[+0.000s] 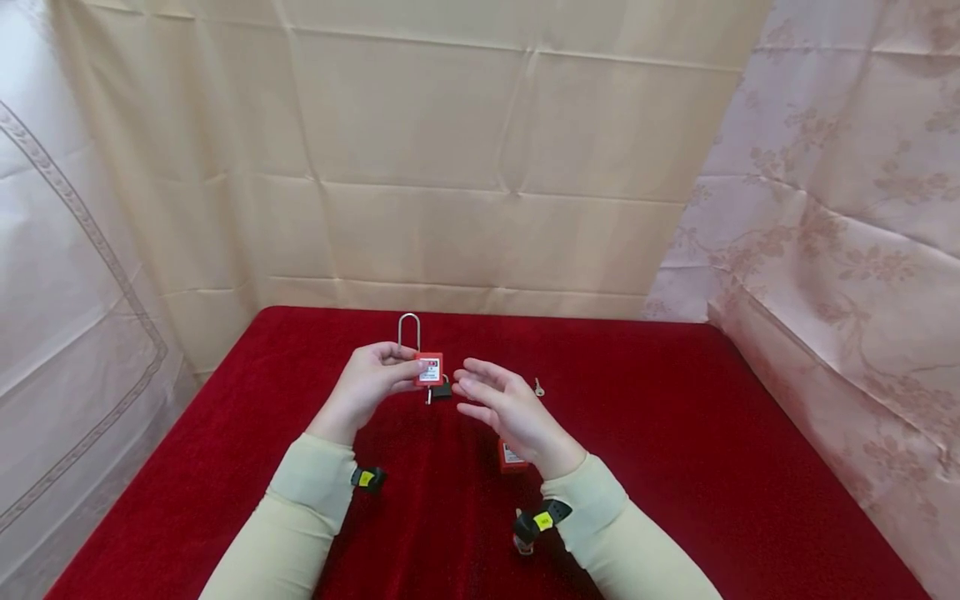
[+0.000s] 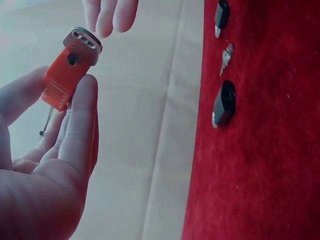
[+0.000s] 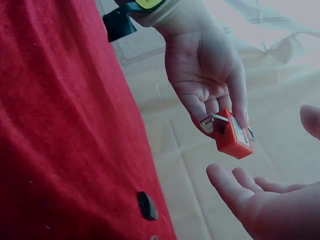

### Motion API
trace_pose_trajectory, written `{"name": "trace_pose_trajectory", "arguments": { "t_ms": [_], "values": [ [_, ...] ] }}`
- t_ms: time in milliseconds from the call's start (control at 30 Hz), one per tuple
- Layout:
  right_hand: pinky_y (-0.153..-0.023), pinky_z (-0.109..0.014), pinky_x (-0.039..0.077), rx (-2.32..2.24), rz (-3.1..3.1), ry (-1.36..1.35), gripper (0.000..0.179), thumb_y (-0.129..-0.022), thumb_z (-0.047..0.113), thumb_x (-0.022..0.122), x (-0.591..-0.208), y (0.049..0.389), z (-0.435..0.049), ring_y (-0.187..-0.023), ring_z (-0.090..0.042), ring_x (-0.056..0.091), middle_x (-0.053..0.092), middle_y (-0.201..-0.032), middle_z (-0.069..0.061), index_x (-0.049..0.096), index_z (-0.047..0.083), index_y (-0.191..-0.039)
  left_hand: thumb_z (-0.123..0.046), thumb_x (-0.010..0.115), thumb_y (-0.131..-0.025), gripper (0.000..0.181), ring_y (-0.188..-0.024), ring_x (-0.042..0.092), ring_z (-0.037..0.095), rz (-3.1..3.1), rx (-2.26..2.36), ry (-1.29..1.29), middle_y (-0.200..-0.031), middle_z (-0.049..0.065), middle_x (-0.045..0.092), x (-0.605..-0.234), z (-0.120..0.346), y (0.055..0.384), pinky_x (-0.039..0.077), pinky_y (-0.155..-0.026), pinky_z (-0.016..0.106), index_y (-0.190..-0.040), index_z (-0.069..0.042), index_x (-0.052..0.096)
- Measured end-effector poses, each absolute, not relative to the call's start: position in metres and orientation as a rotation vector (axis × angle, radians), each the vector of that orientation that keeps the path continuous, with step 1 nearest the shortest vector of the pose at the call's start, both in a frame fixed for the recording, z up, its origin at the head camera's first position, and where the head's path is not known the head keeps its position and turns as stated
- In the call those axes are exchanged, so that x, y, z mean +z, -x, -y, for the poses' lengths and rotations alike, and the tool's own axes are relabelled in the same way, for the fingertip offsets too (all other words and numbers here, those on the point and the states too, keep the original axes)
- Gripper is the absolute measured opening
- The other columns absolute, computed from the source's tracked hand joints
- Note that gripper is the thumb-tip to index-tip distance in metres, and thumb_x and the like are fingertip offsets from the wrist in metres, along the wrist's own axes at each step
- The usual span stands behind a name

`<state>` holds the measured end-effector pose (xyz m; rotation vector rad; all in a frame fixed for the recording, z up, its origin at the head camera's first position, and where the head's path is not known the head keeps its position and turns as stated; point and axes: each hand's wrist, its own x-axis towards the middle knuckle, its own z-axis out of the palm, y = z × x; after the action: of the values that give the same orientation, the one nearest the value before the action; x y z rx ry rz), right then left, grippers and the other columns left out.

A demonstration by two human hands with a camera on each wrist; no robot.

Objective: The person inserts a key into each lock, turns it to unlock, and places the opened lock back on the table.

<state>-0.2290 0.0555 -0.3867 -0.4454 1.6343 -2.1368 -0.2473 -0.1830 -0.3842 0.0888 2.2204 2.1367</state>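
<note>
My left hand [image 1: 367,379] pinches a red padlock [image 1: 430,368] between thumb and fingers, held up over the table. Its long metal shackle [image 1: 408,317] points upward and is swung out, one leg standing beside the body. A key [image 3: 214,120] sticks out of the padlock's underside. To the right, apart from the padlock, my right hand [image 1: 506,404] is raised with its fingers spread and nothing between them. In the right wrist view, the right fingertips [image 3: 217,172] lie close to the padlock body.
A black padlock [image 1: 442,390] lies behind the held one, and a loose key [image 1: 538,387] is farther right. A second red padlock [image 1: 512,457] sits partly under the right hand. Another small item [image 1: 522,544] is half covered by the right wrist strap. Red cloth [image 1: 675,450] covers the table.
</note>
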Motion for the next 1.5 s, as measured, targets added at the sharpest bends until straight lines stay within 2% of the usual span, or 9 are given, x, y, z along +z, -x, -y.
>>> {"name": "trace_pose_trajectory", "arguments": {
  "t_ms": [233,400,633,800,1100,1500],
  "values": [
    [-0.109,-0.047,0.042,-2.073,-1.561,0.425,0.067,-0.103,0.019,0.060,-0.396,0.228,-0.049,-0.140,-0.040,0.042,0.038,-0.155,-0.026,0.027,-0.002,-0.156,-0.008,0.073,-0.093,0.035,-0.087,0.072,0.021,-2.266,2.058,-0.055,-0.109,0.022,0.067,-0.394,0.192,0.251,0.060,-0.081,0.034,-0.118,0.012,0.060],
    [-0.111,-0.049,0.040,-2.015,-1.512,0.418,0.072,-0.102,0.020,0.060,-0.401,0.226,-0.047,-0.144,-0.044,0.035,0.036,-0.156,-0.023,0.021,-0.002,-0.158,-0.003,0.073,-0.092,0.031,-0.080,0.071,0.019,-2.253,2.030,0.004,-0.104,0.022,0.066,-0.402,0.198,0.255,0.061,-0.076,0.034,-0.114,0.014,0.059],
    [-0.117,-0.054,0.030,-1.921,-1.476,0.448,0.074,-0.103,0.016,0.056,-0.405,0.221,-0.043,-0.149,-0.045,0.024,0.019,-0.163,-0.029,0.012,-0.005,-0.159,-0.002,0.073,-0.091,0.028,-0.076,0.070,0.018,-2.265,1.961,0.056,-0.099,0.020,0.067,-0.409,0.204,0.257,0.061,-0.074,0.036,-0.110,0.014,0.060],
    [-0.119,-0.056,0.023,-1.860,-1.460,0.460,0.078,-0.103,0.017,0.055,-0.408,0.220,-0.043,-0.150,-0.043,0.021,0.014,-0.165,-0.028,0.006,-0.006,-0.159,-0.003,0.073,-0.092,0.025,-0.079,0.071,0.019,-2.308,1.867,0.071,-0.098,0.020,0.069,-0.413,0.209,0.257,0.061,-0.076,0.038,-0.108,0.013,0.063],
    [-0.117,-0.054,0.029,-1.790,-1.474,0.468,0.081,-0.101,0.023,0.059,-0.414,0.219,-0.043,-0.148,-0.042,0.028,0.017,-0.165,-0.025,0.010,-0.006,-0.159,-0.008,0.076,-0.091,0.024,-0.078,0.071,0.021,-2.342,1.742,0.143,-0.095,0.018,0.071,-0.418,0.217,0.254,0.061,-0.074,0.037,-0.103,0.010,0.067],
    [-0.114,-0.053,0.035,-1.732,-1.546,0.419,0.082,-0.102,0.027,0.060,-0.420,0.222,-0.041,-0.145,-0.039,0.035,0.022,-0.164,-0.024,0.012,-0.007,-0.158,-0.008,0.075,-0.092,0.020,-0.073,0.072,0.022,-2.383,1.681,0.218,-0.088,0.016,0.073,-0.422,0.225,0.252,0.062,-0.069,0.036,-0.098,0.009,0.068]
  ]
}}
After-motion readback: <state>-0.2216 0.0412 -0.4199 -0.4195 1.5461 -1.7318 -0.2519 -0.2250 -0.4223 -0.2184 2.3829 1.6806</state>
